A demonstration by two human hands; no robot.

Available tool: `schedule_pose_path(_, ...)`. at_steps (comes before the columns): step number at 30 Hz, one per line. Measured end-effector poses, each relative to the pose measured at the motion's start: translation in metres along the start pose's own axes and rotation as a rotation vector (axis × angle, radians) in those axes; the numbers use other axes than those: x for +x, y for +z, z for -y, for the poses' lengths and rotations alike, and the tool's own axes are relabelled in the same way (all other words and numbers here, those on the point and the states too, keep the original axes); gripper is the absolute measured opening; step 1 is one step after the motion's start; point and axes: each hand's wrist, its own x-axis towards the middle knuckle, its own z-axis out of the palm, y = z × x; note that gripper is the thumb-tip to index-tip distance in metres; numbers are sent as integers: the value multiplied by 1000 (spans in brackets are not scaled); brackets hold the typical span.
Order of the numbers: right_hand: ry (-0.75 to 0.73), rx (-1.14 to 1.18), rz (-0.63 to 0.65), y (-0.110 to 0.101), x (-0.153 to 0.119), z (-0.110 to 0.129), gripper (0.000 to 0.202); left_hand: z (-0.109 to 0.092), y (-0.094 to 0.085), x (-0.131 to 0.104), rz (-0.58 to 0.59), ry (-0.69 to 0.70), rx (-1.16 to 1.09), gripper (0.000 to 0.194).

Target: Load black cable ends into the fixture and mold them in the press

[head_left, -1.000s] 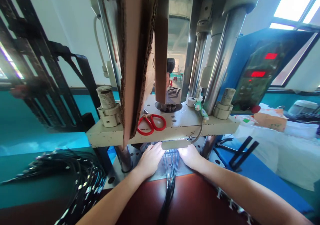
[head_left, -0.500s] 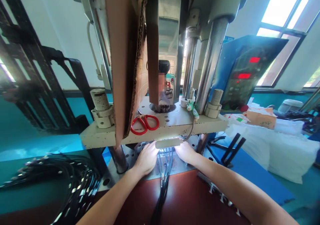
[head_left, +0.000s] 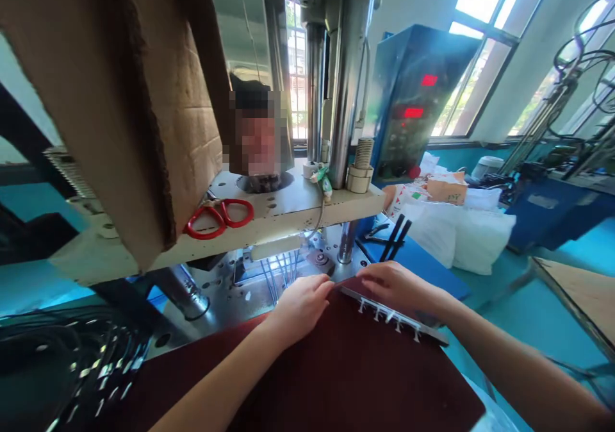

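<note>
A narrow metal bar with several small pale T-shaped pieces along its edge lies on the dark red tabletop. At the bar's far end, my left hand has its fingers pressed together; whatever is between them is hidden. My right hand hovers just over the bar, fingers loosely bent and apart, nothing seen in them. Thin black cables run out from under the press plate, beneath a pale block at its front edge.
Red-handled scissors lie on the press plate beside a large cardboard sheet. A bundle of black cables rests at left. White sacks and a blue control box stand at right. Behind the press is a person.
Both hands have come out from under the press plate and moved right to the metal bar. The view has swung right. The cables remain under the plate.
</note>
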Motion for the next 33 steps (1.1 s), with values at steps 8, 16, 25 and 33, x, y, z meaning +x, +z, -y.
schedule_pose_path(8, 256, 127, -316, 61, -84, -17, 10, -37, 63, 44, -12, -39, -16, 24)
schedule_pose_path(16, 220, 61, -424, 44, -67, 7, 20, -38, 74, 44, -71, -43, 43, 24)
schedule_pose_path(25, 224, 163, -574, 50, -75, 4, 15, -37, 90, 39, -213, -75, 19, 27)
schedule_pose_path(33, 340, -243, -719, -38, -166, 34, 24, -39, 93, 36, -249, -65, 72, 30)
